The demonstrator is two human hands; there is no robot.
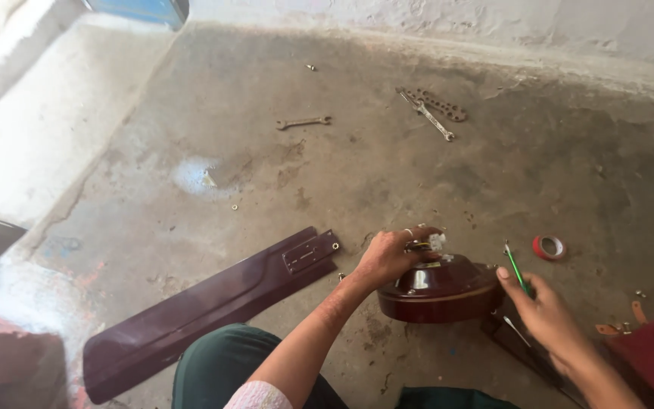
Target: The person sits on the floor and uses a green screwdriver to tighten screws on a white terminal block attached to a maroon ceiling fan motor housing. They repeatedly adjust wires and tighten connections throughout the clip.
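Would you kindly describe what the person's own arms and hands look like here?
Both hands are bare, with no gloves. The left hand has a forearm bearing faint reddish-brown patterned markings and a pale pink sleeve with a fine pattern near the elbow. The right hand shows a bare forearm, no sleeve visible.

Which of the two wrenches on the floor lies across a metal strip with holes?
The right wrench, by the wall; it overlaps the perforated strip. The left wrench lies alone.

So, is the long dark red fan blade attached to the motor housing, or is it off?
Off. The fan blade lies flat on the concrete floor, apart from the motor housing that the left hand grips.
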